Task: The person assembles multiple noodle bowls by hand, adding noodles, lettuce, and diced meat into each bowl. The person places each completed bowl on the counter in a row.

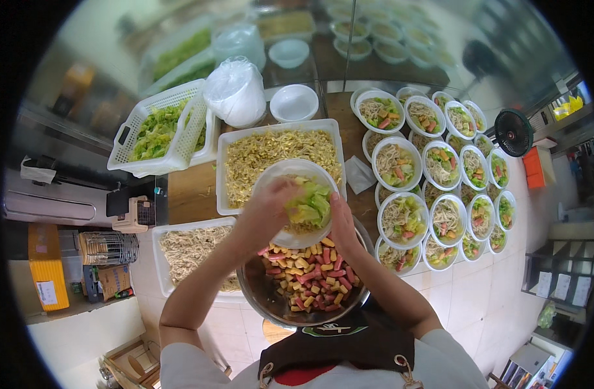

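Bench (193, 188), wooden, carrying from 12 o'clock a white tray of bean sprouts (271, 152), at 9 o'clock a tray of shredded pale strips (193, 249), at 6 o'clock a steel bowl of diced red and yellow pieces (310, 279), and at 3 o'clock stacked filled bowls (433, 194). Centre: I hold the white bowl (290, 178), part-filled with green cabbage, above the steel bowl. My left hand (267, 211) cups its rim, grip closed on the bowl; my right hand (342, 227) supports the near edge, fingers extended, its grip I cannot tell. I judge the bowl is best kept level, low over the steel bowl. Both forearms rise from 6 o'clock, elbows bent.
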`<act>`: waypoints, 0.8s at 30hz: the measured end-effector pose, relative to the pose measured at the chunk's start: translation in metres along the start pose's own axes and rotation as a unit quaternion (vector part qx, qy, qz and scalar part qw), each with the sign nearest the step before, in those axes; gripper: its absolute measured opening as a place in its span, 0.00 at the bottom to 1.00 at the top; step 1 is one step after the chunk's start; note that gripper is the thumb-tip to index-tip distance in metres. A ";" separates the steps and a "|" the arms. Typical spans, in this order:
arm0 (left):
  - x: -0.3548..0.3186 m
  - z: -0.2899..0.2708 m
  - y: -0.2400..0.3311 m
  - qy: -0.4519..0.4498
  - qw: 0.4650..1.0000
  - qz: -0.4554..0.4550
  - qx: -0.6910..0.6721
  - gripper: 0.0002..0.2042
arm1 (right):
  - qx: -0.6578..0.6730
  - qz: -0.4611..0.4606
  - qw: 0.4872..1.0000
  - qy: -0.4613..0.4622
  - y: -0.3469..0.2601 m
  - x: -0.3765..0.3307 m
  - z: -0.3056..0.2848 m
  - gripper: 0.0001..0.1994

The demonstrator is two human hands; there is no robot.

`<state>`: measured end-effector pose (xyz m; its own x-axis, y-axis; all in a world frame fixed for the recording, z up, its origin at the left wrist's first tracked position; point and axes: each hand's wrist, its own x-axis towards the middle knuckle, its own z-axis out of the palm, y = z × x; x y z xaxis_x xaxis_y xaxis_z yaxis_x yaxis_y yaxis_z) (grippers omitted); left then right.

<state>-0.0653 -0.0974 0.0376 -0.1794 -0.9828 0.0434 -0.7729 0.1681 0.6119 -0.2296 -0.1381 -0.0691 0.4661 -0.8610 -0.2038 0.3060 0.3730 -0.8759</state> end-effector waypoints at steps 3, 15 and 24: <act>-0.017 0.024 0.013 0.031 0.992 0.058 0.107 0.09 | 0.070 0.024 0.997 -0.011 0.000 0.000 0.000 0.24; 0.005 -0.197 -0.311 0.199 0.898 -0.233 0.315 0.13 | 0.053 0.063 0.996 0.027 0.019 -0.002 -0.013 0.24; 0.025 -0.158 -0.407 0.038 0.798 -0.509 -0.320 0.21 | 0.028 0.086 0.986 0.142 0.009 -0.010 -0.038 0.26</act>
<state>0.3404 -0.2028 -0.0854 0.3999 -0.5908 -0.7007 -0.0204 -0.7701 0.6376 -0.2632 -0.1392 -0.0916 0.2668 -0.8425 -0.4680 0.2911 0.5333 -0.7942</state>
